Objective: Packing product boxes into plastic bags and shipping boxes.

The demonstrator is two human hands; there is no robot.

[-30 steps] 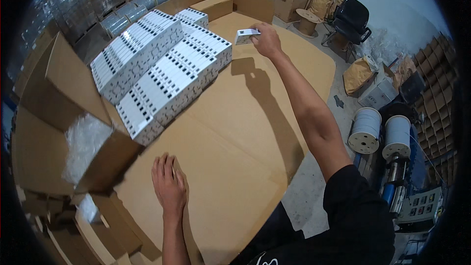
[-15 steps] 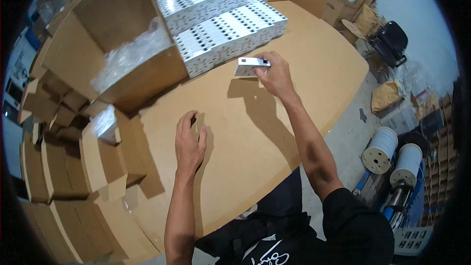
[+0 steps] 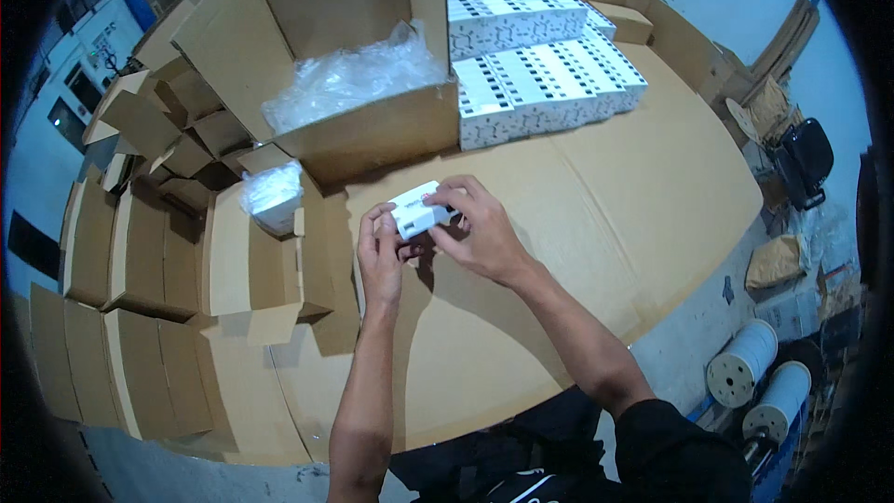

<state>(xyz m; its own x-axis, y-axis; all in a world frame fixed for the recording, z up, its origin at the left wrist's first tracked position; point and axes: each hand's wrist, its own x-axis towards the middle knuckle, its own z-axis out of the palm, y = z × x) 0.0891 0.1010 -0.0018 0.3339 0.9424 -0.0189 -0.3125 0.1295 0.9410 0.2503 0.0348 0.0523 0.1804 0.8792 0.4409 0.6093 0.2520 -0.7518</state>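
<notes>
A small white box (image 3: 416, 209) with dark marks is held between both hands above the cardboard-covered table. My left hand (image 3: 380, 251) is closed on its left end, thumb and fingers at the edge. My right hand (image 3: 480, 228) grips the right end, its fingers lying over the top. Beyond the hands stand stacked rows of similar white boxes (image 3: 549, 84), with dark squares on top and a grey pattern along their sides. To the left of my hands is an open cardboard carton (image 3: 247, 265) with a plastic-wrapped white bundle (image 3: 273, 196) in it.
A large open carton (image 3: 372, 140) containing clear plastic bags (image 3: 354, 79) stands behind the hands. More open cartons (image 3: 154, 251) line the left side. Beyond the table's (image 3: 596, 251) right edge are a black chair (image 3: 803, 163) and white cable spools (image 3: 742, 363) on the floor.
My right hand has brought the white box from near the stack toward me and leftward. My left hand, empty before, now grips it too. The view has shifted left.
</notes>
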